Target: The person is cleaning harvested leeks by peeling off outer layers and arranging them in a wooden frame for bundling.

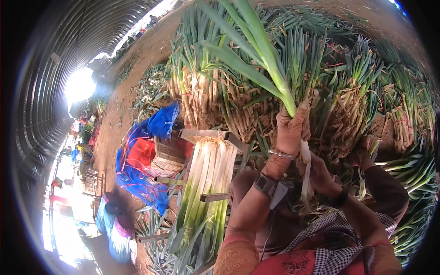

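Observation:
A long green leek [275,68] slants up and away in front of me. My left hand [292,128], with a bracelet and a watch on its wrist, is closed around its shank. Below that grip, my right hand [318,172] is curled at the leek's pale lower end, its fingertips partly hidden. A dry, papery strip of outer skin [305,176] hangs down beside the right fingers. Left of my arms, several trimmed leeks [208,169] lie side by side in a metal rack [215,197], white root ends away from me, green leaves toward me.
Bundles of untrimmed leeks [197,87] stand across the far side and right. Another person's hand [362,151], in a dark sleeve, reaches in at the right. A plastic crate [168,156] and blue sheeting [160,121] lie left of the rack. Leaf scraps litter the dirt ground [126,91].

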`<state>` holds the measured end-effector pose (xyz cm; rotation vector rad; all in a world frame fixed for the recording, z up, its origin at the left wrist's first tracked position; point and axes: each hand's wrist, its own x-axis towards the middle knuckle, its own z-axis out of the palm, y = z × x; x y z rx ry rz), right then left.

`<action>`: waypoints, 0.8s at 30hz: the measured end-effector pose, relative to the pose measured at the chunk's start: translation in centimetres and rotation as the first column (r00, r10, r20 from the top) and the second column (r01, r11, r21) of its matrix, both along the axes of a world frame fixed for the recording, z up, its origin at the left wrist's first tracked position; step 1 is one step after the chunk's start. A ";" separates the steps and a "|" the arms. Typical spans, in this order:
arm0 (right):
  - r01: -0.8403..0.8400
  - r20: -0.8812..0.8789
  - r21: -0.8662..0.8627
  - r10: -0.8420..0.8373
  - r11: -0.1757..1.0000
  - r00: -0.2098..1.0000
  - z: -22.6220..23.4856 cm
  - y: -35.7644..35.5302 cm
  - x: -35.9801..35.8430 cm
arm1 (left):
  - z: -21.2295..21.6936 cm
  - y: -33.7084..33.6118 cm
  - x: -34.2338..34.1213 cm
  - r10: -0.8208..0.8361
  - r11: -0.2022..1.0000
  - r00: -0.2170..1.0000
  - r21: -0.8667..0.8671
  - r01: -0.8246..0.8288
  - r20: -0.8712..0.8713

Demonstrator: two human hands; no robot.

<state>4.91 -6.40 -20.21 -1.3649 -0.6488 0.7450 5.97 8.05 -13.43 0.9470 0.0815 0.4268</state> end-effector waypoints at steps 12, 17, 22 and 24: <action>-0.108 -0.642 0.433 0.390 0.895 0.660 1.9 -3.1 1.6 | -2.1 -0.8 -0.8 -0.011 0.978 0.999 0.209 0.001 0.048; 0.089 -0.173 0.131 -0.065 0.987 0.983 2.0 -2.7 2.3 | -2.2 -0.2 -0.4 0.226 0.433 0.956 0.898 0.076 -0.189; 0.111 0.030 0.220 -0.120 0.969 0.992 1.8 -2.5 3.1 | -10.7 1.2 -2.1 -0.201 -0.151 0.827 0.851 0.504 -0.525; 0.091 -0.032 0.197 -0.087 0.976 0.996 2.5 -2.7 3.2 | -11.3 2.0 -2.6 -0.139 -0.218 0.921 0.918 0.331 -0.365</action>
